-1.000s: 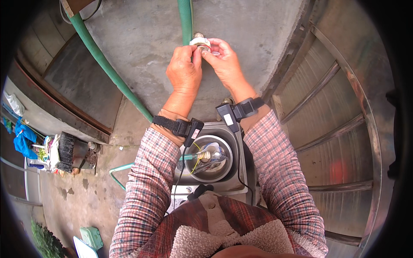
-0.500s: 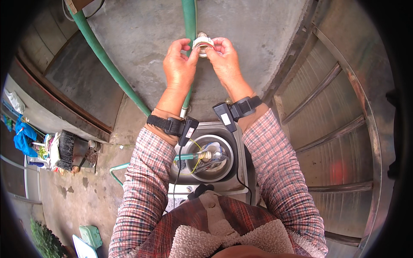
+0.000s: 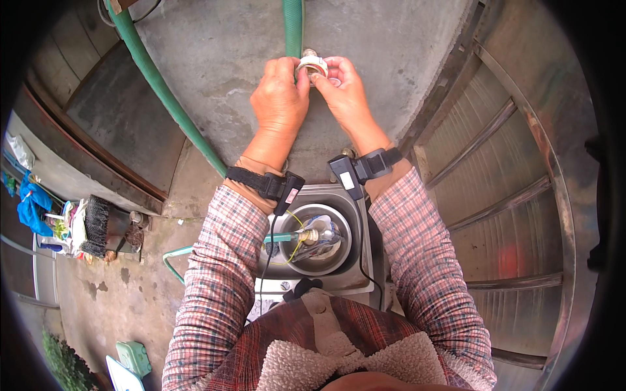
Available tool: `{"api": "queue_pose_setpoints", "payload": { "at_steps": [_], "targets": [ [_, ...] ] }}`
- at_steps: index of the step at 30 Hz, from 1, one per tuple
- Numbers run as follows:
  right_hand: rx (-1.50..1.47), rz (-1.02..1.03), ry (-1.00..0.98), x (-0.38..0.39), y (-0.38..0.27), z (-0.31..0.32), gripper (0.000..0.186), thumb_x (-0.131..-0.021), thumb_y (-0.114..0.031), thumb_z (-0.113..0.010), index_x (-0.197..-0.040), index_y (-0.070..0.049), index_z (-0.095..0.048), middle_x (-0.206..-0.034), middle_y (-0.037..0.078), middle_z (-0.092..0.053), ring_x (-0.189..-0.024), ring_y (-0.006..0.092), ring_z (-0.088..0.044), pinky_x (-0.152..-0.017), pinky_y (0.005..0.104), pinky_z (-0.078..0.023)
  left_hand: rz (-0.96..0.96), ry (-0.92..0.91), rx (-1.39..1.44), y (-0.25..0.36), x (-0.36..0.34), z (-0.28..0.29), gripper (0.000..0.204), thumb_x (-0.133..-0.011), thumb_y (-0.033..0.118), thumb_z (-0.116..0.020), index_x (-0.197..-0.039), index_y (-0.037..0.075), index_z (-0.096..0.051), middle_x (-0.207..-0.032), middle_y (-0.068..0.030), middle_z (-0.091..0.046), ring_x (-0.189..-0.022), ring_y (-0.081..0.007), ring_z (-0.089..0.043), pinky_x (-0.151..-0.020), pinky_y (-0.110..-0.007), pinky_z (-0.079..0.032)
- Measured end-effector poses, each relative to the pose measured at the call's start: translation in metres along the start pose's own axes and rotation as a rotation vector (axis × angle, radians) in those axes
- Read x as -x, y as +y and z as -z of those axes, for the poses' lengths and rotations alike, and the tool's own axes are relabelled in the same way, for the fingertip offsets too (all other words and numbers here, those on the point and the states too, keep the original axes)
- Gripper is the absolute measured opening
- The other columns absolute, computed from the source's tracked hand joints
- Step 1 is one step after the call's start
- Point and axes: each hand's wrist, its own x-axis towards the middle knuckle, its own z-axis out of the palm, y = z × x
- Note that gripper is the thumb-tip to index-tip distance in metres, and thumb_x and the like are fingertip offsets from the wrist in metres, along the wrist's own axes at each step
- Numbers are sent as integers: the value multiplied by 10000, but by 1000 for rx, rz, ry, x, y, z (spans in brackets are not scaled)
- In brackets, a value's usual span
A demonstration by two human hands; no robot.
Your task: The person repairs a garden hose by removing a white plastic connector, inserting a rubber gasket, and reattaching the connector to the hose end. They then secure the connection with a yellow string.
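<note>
Out in front of me, against the grey concrete wall, is a white ring-shaped fitting [image 3: 313, 66] with a reddish inner edge and an open middle. My right hand [image 3: 345, 98] grips its right side, thumb at the lower rim and fingers behind. My left hand [image 3: 279, 94] is closed at its left side, thumb against the ring; its curled fingers are partly hidden, and whether they hold the ring or the green pipe behind cannot be told. A dull metallic piece [image 3: 310, 53] shows just above the ring. The thick green pipe [image 3: 293, 29] runs down behind my left hand.
Below my wrists stands a steel sink [image 3: 362, 260] holding a round metal basin [image 3: 347, 238], with a green hose [image 3: 280, 238] reaching in. Another green pipe [image 3: 156, 81] curves at left. A framed metal panel [image 3: 502, 215] lines the right. Thin cables hang from both wrist straps.
My left hand has turned inward, its fingers curling in beside the ring from a more spread pose. The right hand keeps its hold. The view has shifted slightly.
</note>
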Motion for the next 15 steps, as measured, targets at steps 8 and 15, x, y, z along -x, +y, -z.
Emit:
{"api": "queue_pose_setpoints", "payload": {
  "at_steps": [8,15],
  "targets": [
    [-170,-98,-14,5,-7,5,315,-869,-105,-667,-1141,-19,-535,-951,44,-608,-842,92,-570,-740,222,-470,179,-70,77,3,1,-3,190,-791,167,-697,-958,140,-612,-917,-39,-630,-756,-275,-652,-614,-396,-521],
    [-75,-72,44,-5,0,-2,265,-837,-76,-671,-1061,-16,-543,-972,68,-596,-850,121,-579,-718,250,-496,-131,-12,-11,0,1,3,203,-793,143,-685,-978,130,-601,-938,-44,-616,-767,-268,-647,-604,-390,-527]
  ]
}}
